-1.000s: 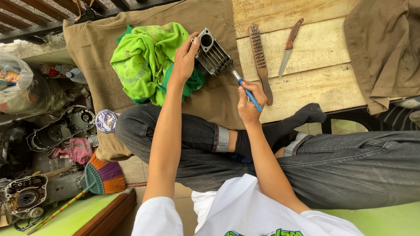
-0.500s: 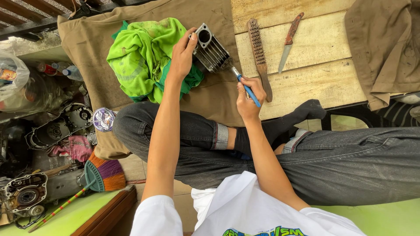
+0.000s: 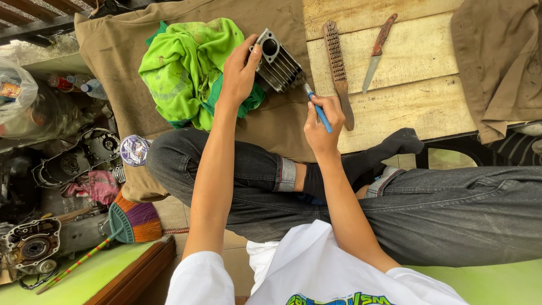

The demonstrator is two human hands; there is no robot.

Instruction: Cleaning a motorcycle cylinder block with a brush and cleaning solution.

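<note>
A grey finned metal engine cylinder (image 3: 278,63) lies on a brown cloth (image 3: 121,68) spread over a wooden platform. My left hand (image 3: 240,70) grips its near end, fingers on the round bore. My right hand (image 3: 323,121) holds a blue-handled tool (image 3: 318,107) like a pen, its tip at the cylinder's fins. A crumpled green rag (image 3: 186,68) lies just left of the cylinder, partly under my left hand. I sit with legs in dark jeans crossed below.
A wire brush (image 3: 337,68) and a knife with a red-brown handle (image 3: 377,51) lie on the planks (image 3: 418,85) to the right. Another brown cloth (image 3: 499,62) covers the far right. Engine covers (image 3: 79,161), a plastic bag, bottles and a broom (image 3: 127,223) crowd the floor at left.
The view has shifted slightly. My left hand has turned the cylinder a little on the cloth, while my right hand keeps the blue tool at its fins.
</note>
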